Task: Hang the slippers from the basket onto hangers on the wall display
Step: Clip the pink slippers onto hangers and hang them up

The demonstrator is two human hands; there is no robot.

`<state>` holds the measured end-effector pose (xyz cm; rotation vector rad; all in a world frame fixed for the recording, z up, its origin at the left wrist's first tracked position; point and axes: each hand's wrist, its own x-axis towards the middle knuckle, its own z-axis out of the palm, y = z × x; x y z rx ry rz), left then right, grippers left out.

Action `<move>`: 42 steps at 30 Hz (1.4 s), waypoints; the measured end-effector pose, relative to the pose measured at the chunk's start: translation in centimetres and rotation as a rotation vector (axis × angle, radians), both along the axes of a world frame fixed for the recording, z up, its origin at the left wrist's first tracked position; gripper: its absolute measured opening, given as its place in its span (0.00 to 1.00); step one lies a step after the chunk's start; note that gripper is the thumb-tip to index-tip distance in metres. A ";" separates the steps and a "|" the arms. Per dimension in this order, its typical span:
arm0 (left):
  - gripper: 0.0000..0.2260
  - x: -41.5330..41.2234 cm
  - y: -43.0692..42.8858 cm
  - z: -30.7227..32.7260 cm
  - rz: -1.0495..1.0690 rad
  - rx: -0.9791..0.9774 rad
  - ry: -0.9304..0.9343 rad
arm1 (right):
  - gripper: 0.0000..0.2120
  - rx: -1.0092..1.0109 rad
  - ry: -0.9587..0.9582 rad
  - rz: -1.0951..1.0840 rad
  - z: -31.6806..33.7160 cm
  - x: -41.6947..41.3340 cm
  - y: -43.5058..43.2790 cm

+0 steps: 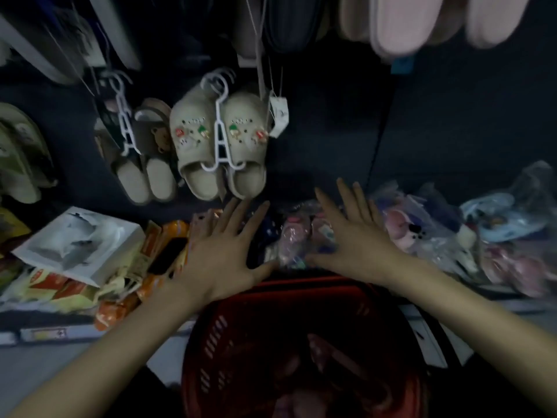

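**Head view, dim light.** The red basket (217, 336) sits at lower centre, hard against the edge of the shelf (60, 331), so stock can be lifted straight up to the wall. The pale pinkish shapes (325, 351) inside it are probably slippers not yet hung, though it is too dark to tell. Above the basket, the left hand (223, 251) and right hand (352, 239) lie flat, fingers straight and spread, grasping nothing. They flank a bagged pair (297, 239) on the shelf with both thumbs turned towards it, a posture that suggests a 2-handed pickup or a clearing of space. At centre frame, 1 beige pair with charms (193, 146) hangs toes down on a white hanger (221, 140) hooked to the dark wall display (331, 131). A brown bear pair (150, 158) hangs just left of it. More bagged slippers (446, 230) are heaped at right.
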<state>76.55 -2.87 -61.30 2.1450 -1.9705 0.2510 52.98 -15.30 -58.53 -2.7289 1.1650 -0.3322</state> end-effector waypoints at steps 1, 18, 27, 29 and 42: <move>0.45 -0.6 0.0 -1.0 -0.018 0.022 -0.004 | 0.56 0.024 0.012 -0.006 -0.9 -0.9 0.0; 0.45 -5.3 3.6 -20.1 -0.095 0.541 0.309 | 0.42 0.521 0.520 0.050 -21.7 -7.5 3.7; 0.37 -6.8 3.7 -24.4 -0.003 0.592 0.491 | 0.22 0.269 0.607 0.010 -23.0 -7.1 5.2; 0.33 -6.9 3.6 -24.3 0.029 0.577 0.563 | 0.20 0.254 0.568 -0.014 -22.6 -7.0 4.7; 0.13 -6.3 1.3 -20.8 0.311 0.291 0.999 | 0.22 -0.032 -0.080 -0.148 -16.2 -10.9 4.0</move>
